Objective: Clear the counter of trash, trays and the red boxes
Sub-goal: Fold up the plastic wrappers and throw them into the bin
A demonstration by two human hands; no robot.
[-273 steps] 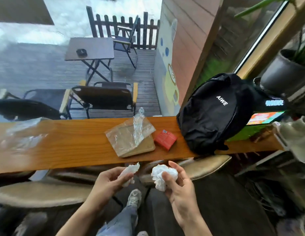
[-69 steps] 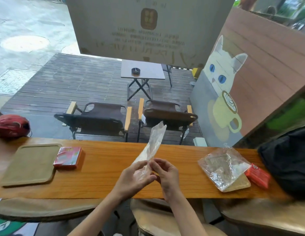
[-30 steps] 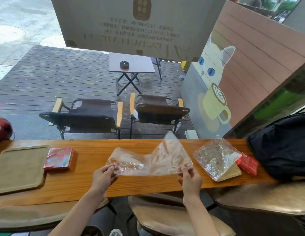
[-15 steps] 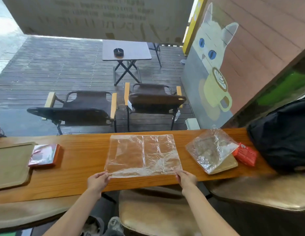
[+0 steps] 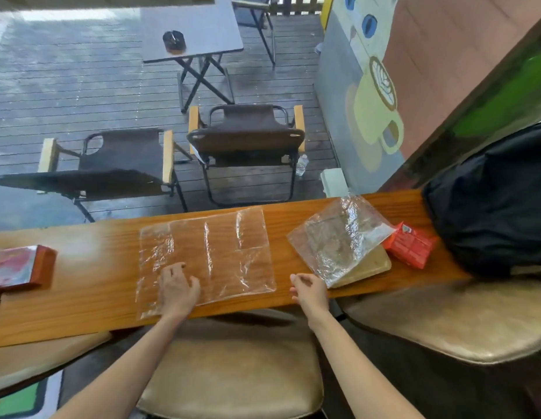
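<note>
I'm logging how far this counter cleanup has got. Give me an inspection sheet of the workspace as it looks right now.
Surface: wooden counter, glossy, bearing all items below.
Job's things: flat clear plastic bag spread at centre; crumpled plastic bag lying on a tan tray; red box beside that tray, touching the backpack; second red box at the far left edge.
Clutter: black backpack on the counter's right end.
Grippers: left hand presses flat on the flat bag; right hand loosely curled, holds nothing.
Cables: nothing seen.
Surroundings: padded stools below; folding chairs and a small table on the deck outside.
</note>
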